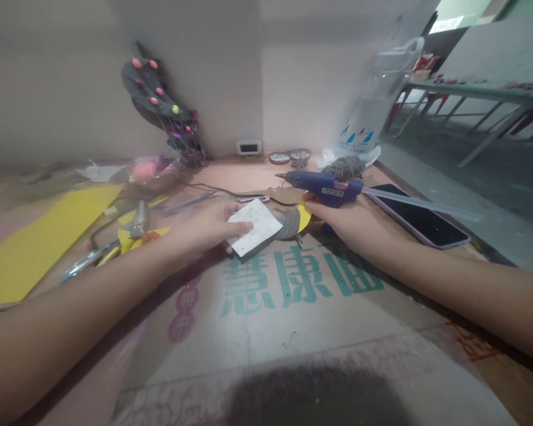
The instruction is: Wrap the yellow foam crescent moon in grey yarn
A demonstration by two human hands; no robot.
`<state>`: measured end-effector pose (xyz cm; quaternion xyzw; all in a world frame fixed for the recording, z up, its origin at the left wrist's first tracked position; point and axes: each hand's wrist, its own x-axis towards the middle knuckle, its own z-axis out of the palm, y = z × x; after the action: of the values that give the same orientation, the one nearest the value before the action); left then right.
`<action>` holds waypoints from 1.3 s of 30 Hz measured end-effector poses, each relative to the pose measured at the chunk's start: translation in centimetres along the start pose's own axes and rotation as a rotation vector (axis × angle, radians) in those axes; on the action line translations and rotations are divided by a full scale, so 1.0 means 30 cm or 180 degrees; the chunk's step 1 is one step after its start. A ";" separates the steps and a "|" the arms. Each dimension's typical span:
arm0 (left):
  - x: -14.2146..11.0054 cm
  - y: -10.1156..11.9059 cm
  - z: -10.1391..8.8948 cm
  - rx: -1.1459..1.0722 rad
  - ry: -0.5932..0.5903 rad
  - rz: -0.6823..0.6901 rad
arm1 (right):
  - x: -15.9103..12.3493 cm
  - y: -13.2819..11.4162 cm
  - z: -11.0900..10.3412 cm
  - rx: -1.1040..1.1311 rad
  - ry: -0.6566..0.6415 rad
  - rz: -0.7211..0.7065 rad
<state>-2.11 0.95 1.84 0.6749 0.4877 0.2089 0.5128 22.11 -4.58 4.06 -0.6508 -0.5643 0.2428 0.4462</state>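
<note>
Printed cardboard [270, 337] lay at six o'clock; my left hand [211, 226] pinched a white card [258, 231], my right hand [337, 218] a yellow piece [304, 219], glue gun [322, 182] at one o'clock.

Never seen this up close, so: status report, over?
Left hand: on white square. Right hand: at yellow piece with grey yarn. Blue glue gun close beside.

craft workspace | blue glue gun [326, 184] | grey yarn ball [344, 168] | yellow sheet [48, 234]
</note>
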 end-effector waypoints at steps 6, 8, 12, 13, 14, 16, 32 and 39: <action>0.007 -0.004 0.005 -0.0303 -0.0124 0.0036 | -0.003 -0.002 0.003 0.0055 -0.0017 0.0028; 0.010 -0.005 0.004 -0.0407 -0.0164 0.0039 | -0.007 -0.004 0.001 -0.0006 -0.0053 0.0034; 0.020 0.000 0.007 -0.0615 -0.0187 -0.0053 | -0.006 -0.004 0.001 -0.0053 -0.0014 0.0021; 0.024 0.004 0.008 -0.0657 -0.0178 -0.0077 | -0.005 -0.004 0.001 -0.0056 0.0012 0.0041; 0.027 0.008 0.010 -0.0687 -0.0158 -0.0095 | -0.004 -0.005 0.002 -0.0070 0.0029 0.0068; 0.036 0.015 0.014 -0.0722 -0.0049 -0.0108 | -0.003 -0.010 0.004 -0.0104 0.0020 0.0144; 0.150 0.046 -0.069 -0.0652 0.1112 0.0787 | -0.007 -0.015 0.001 0.0372 -0.0304 0.0257; 0.334 0.043 -0.290 0.0706 0.1615 0.0492 | -0.008 -0.017 -0.004 0.0248 -0.0284 0.0087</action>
<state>-3.97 13.95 4.18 0.6882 0.5675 0.3549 0.2800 21.88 -4.87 4.50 -0.6291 -0.5647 0.2995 0.4422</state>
